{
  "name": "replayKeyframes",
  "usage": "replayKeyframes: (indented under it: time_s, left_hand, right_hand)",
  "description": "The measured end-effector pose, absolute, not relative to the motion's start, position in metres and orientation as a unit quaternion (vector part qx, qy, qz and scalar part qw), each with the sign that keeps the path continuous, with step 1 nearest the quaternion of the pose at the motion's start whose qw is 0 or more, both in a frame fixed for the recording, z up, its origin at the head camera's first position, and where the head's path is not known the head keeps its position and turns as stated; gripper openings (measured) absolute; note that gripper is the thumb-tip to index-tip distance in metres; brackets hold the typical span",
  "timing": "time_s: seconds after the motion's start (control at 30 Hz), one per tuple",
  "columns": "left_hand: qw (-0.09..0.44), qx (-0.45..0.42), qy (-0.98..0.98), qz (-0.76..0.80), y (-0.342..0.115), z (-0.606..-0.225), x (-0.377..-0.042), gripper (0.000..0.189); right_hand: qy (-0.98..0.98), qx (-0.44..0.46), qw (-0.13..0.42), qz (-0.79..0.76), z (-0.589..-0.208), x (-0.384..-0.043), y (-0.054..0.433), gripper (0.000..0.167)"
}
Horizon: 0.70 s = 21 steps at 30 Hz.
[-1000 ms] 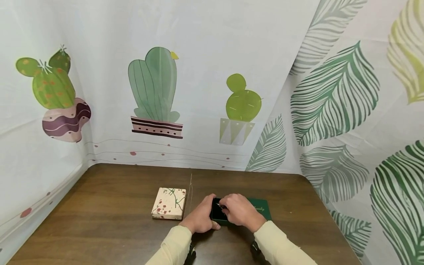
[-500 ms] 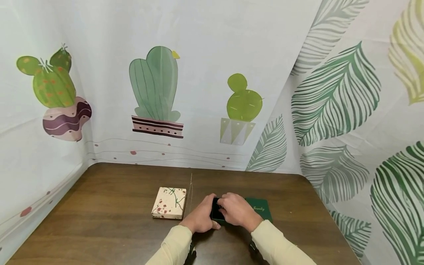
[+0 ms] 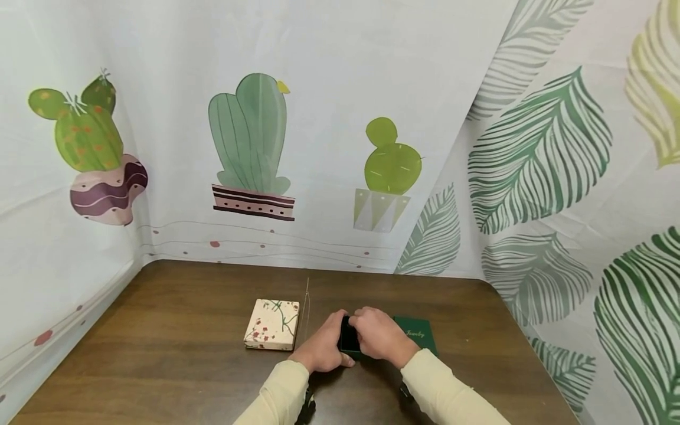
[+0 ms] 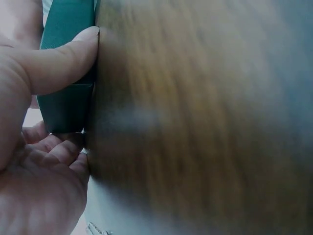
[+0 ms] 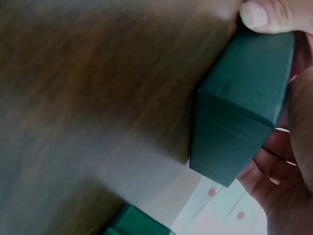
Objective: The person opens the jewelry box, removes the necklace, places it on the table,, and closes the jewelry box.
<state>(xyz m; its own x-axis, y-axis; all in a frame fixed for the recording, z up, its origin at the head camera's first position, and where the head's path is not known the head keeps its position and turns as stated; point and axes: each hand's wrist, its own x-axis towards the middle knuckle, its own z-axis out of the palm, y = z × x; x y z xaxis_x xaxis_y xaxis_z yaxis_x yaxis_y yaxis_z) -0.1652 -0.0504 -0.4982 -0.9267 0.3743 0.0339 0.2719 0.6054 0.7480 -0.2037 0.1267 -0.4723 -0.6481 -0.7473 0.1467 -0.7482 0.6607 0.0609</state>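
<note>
My left hand (image 3: pixel 321 348) grips the left end of a small green jewelry box (image 3: pixel 349 337) with a black inside, its thumb along the near side. In the left wrist view that thumb lies on the side of the green box (image 4: pixel 66 110). My right hand (image 3: pixel 378 332) bends its fingers over the box's open top; its fingertips, and anything between them, are hidden. The right wrist view shows the green box (image 5: pixel 239 112) beside the curled fingers of the right hand (image 5: pixel 281 181). The green lid (image 3: pixel 417 334), lettered in gold, lies just right of the box.
A cream box with a red flower print (image 3: pixel 272 324) sits to the left on the brown table (image 3: pixel 159 342). Between it and my left hand lies a thin chain necklace (image 3: pixel 307 304). A printed curtain (image 3: pixel 319 106) hangs behind the table.
The right hand has shifted slightly left and away over the box. A small shiny piece seen at its fingertips a second ago is out of sight now. The left hand keeps its hold.
</note>
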Motion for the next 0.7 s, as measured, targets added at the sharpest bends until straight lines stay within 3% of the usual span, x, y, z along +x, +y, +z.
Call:
replayKeyframes:
  time_s: [0.23, 0.7]
  left_hand:
    - [0.068, 0.182, 0.892, 0.409, -0.051, -0.496, -0.165, 0.088]
    - [0.075, 0.162, 0.899, 0.399, -0.05, -0.494, -0.163, 0.101]
  right_hand:
    - [-0.908, 0.392, 0.055, 0.136, -0.469, -0.205, 0.134, 0.012]
    - [-0.9, 0.394, 0.037, 0.18, -0.449, -0.217, 0.143, 0.01]
